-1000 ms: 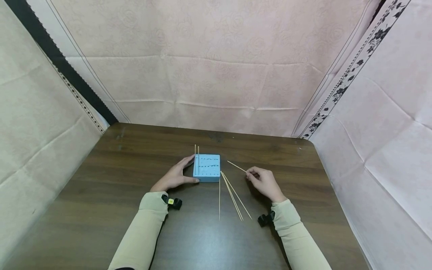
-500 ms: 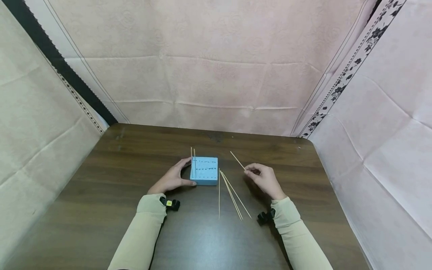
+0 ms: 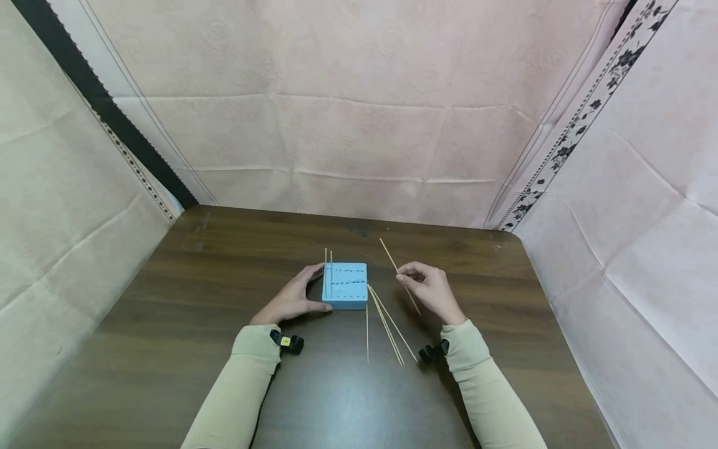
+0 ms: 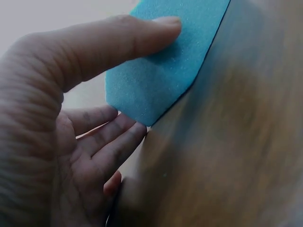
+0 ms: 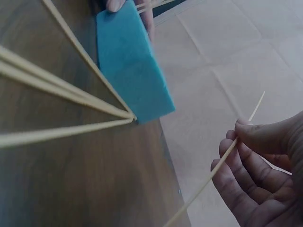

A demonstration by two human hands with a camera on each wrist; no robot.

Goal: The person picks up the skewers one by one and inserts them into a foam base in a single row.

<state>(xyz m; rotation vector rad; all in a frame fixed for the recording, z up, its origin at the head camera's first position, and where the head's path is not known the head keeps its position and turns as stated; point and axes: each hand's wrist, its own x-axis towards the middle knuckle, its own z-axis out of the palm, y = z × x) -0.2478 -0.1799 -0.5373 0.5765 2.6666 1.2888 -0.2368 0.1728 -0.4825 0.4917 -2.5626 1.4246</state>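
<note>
A light-blue foam block (image 3: 350, 307) sits on the table, rows of small dark holes across its top. Two thin wooden skewers (image 3: 326, 254) stand upright along its left side. My left hand (image 3: 291, 299) holds the block, thumb on the near face and fingers at the left side; in the left wrist view the thumb (image 4: 142, 35) lies flat on the foam (image 4: 189, 61). To the right of the block, my right hand (image 3: 432, 290) pinches another skewer (image 3: 388, 252) between thumb and fingers. That skewer slants up, its pointed end showing past the thumb in the right wrist view.
Several loose skewers (image 3: 387, 321) lie fanned on the table, their far ends close together at the block's near right corner. The brown wooden table (image 3: 224, 386) ends at pale cloth hangings (image 3: 348, 137) behind and on both sides.
The right hand has moved slightly left and away from me, and its skewer has turned steeper, with its lower end now showing below the fingers. The block shifted slightly left, then back right, under the left hand.
</note>
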